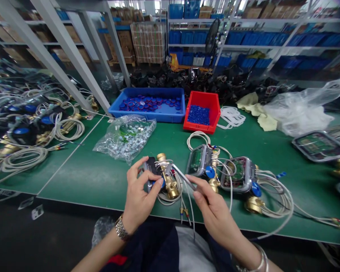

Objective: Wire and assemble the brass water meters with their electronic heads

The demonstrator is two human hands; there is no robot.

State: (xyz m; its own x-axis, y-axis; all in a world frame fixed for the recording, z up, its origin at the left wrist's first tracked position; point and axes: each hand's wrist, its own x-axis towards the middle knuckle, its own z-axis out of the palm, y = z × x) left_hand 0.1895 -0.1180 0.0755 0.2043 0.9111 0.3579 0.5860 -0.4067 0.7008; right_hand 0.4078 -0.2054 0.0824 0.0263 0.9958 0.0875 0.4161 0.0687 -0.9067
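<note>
My left hand [141,192] is closed on a meter with a black housing [151,166], its thumb by a blue round cap and its fingers over the housing's far edge. A brass pipe body [167,177] stands out on the meter's right side, over a coil of pale cable. Between the thumb and fingers of my right hand [212,200] is a slim grey-white strip [183,175]. It slants up and left, its far end close to the brass body; whether they touch, I cannot tell. Just right lie two more meters with clear-fronted boxes [198,160] [238,173].
Behind my hands are a clear bag of small parts [127,136], a blue tray [147,118] of blue discs and a red bin [201,128] of small blue pieces. White frame-shaped gaskets [232,117] lie beside the bin. Cabled meters [25,132] crowd the left; plastic wrap [303,109] lies right.
</note>
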